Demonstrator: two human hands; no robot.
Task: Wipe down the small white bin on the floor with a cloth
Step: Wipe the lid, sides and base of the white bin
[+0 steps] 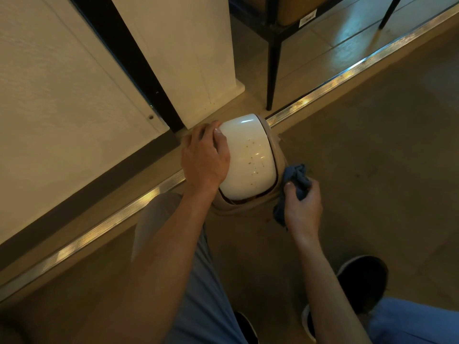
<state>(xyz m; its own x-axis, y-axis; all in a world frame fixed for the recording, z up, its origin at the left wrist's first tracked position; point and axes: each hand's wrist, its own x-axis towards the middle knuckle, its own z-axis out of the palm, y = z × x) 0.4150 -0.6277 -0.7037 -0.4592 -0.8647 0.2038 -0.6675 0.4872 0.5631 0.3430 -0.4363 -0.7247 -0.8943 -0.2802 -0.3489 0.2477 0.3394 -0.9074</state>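
Note:
The small white bin (248, 157) stands on the floor in the middle of the head view, seen from above. Its glossy domed lid carries several small brown specks. My left hand (205, 157) grips the lid's left edge, fingers curled over the rim. My right hand (301, 204) holds a bunched blue cloth (295, 181) against the bin's lower right side, just below the lid. Part of the cloth hangs down under my palm. The bin's body is mostly hidden beneath the lid.
A white wall and pillar (186, 58) rise just behind the bin. A metal threshold strip (323, 93) crosses the floor diagonally. A dark chair leg (273, 70) stands past the strip. My knees and shoes (362, 274) are at the bottom.

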